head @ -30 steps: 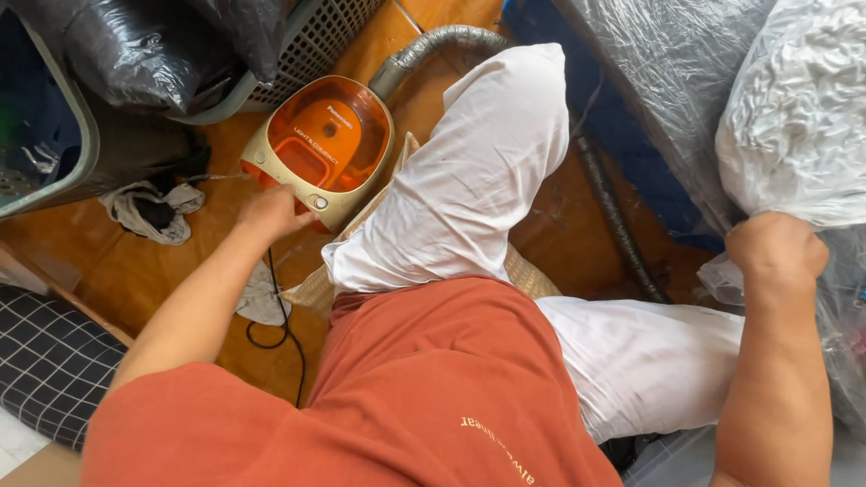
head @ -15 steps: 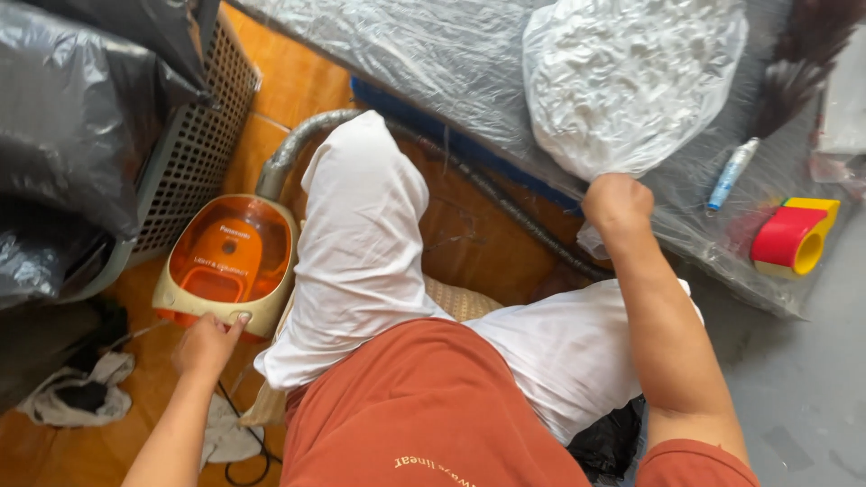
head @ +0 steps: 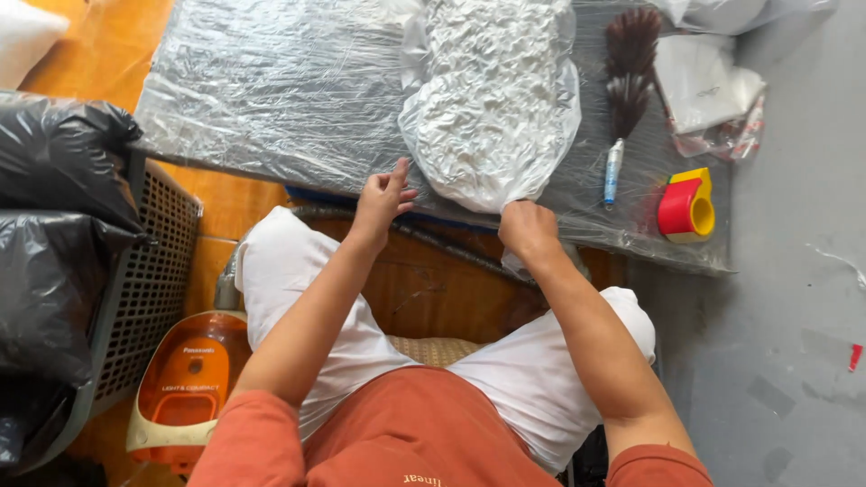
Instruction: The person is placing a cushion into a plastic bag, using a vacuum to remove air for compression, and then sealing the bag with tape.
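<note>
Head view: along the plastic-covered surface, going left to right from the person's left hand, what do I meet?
Left hand → clear vacuum bag of crumpled white fabric → feather duster → red and yellow tape dispenser.

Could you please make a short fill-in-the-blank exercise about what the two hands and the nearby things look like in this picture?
1. The right hand grips the near edge of the clear bag of ____ crumpled material.
2. The left hand is open, fingers at the bag's ____ side.
3. The tape dispenser is red and ____.
4. The vacuum cleaner on the floor is ____ and cream.

Missing words: white; left; yellow; orange
</note>
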